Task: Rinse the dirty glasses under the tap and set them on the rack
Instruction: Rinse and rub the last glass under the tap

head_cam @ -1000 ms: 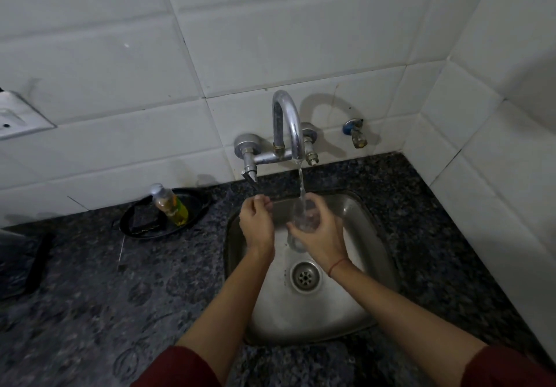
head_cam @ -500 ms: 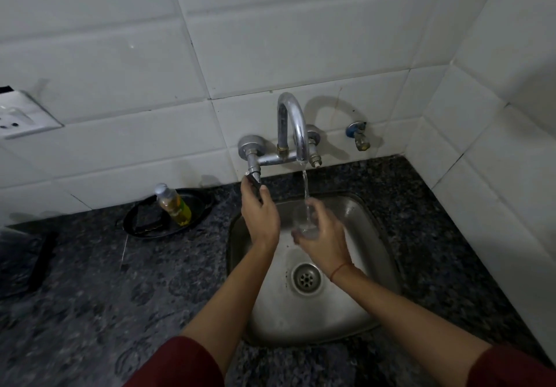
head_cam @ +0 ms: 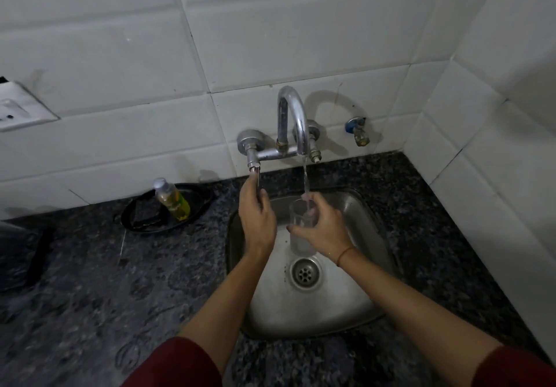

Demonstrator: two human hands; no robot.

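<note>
A clear drinking glass [head_cam: 300,230] stands upright over the steel sink [head_cam: 355,290], held in my right hand [head_cam: 323,230]. Water runs from the curved chrome tap [head_cam: 293,119] straight into the glass. My left hand [head_cam: 255,218] reaches up to the tap's left lever handle [head_cam: 255,176], its fingers closed around the handle. No rack is in view.
A black oval dish [head_cam: 144,221] with a bottle of yellow liquid [head_cam: 173,200] sits on the dark granite counter [head_cam: 90,296] left of the sink. A dark object [head_cam: 21,254] lies at the far left. White tiled walls close in behind and on the right, with a small valve [head_cam: 358,131].
My left hand has risen from beside the glass to the tap's lever handle. My right hand keeps the glass under the running water.
</note>
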